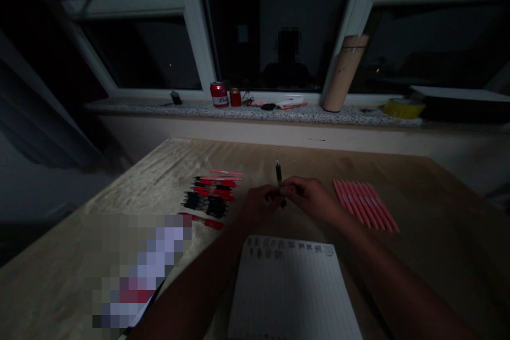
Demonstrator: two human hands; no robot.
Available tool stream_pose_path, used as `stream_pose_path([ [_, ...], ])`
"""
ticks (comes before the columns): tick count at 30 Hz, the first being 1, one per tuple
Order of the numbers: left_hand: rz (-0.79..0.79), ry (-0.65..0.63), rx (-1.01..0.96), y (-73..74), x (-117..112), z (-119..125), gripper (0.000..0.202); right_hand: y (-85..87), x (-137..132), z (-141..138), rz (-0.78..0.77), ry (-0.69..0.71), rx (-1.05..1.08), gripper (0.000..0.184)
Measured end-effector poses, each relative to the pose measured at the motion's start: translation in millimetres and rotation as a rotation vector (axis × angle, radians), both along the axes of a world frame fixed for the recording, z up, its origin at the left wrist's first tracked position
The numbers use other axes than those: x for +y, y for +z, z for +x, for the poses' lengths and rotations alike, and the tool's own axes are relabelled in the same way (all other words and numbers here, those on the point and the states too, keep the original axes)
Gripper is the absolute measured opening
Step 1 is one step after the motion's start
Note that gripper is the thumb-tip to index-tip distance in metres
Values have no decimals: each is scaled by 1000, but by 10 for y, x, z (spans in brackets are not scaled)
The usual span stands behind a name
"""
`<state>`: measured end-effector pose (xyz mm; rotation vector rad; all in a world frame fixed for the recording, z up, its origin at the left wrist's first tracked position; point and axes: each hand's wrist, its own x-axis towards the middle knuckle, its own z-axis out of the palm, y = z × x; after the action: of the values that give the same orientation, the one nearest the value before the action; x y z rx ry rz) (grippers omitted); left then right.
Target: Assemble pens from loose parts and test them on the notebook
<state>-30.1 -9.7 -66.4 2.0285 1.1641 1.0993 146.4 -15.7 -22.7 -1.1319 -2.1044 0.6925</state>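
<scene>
A black pen point(278, 171) stands nearly upright between my hands, its tip pointing away toward the window. My right hand point(308, 195) pinches it around the middle. The fingers of my left hand point(261, 204) are closed at its lower part, from the other side. Just in front of me lies a lined notepad point(292, 292) with rows of small scribbled marks along its top. To the left is a group of black pens point(205, 204) and red pens point(213, 191), with a pink pen point(225, 172) at the far side. Several pink pens point(364, 204) lie side by side to the right.
A pixelated patch point(147, 271) covers something at the table's left. On the granite windowsill point(167, 108) stand a red can point(219, 94), a small red jar point(235, 97), a tall cardboard tube point(345, 74), a yellow tape roll point(404, 108) and a dark box point(466, 103).
</scene>
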Motion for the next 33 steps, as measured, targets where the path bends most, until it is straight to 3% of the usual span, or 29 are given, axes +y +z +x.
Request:
stream_pose_path([
  [8, -182, -42, -406, -44, 45, -5, 23, -185, 82, -4, -77, 28, 18, 17],
  [12, -228, -16, -494, -34, 66, -8, 21, -185, 92, 18, -119, 22, 38, 17],
  [15, -249, 41, -587, -41, 100, -24, 24, -136, 106, 90, -191, 6, 150, 18],
  [20, -294, 38, -807, -91, 165, -79, 25, -25, 172, 215, -204, -182, 530, 25],
  [23, -289, 14, -801, -101, 172, -91, 25, 39, 194, 225, -240, -209, 906, 26],
  [26, -291, 14, -698, -87, 155, -78, 28, 92, 172, 202, -372, -180, 1161, 25],
  [33, -307, -4, -580, -47, 104, -54, 30, 103, 110, 187, -623, -53, 1279, 25],
])
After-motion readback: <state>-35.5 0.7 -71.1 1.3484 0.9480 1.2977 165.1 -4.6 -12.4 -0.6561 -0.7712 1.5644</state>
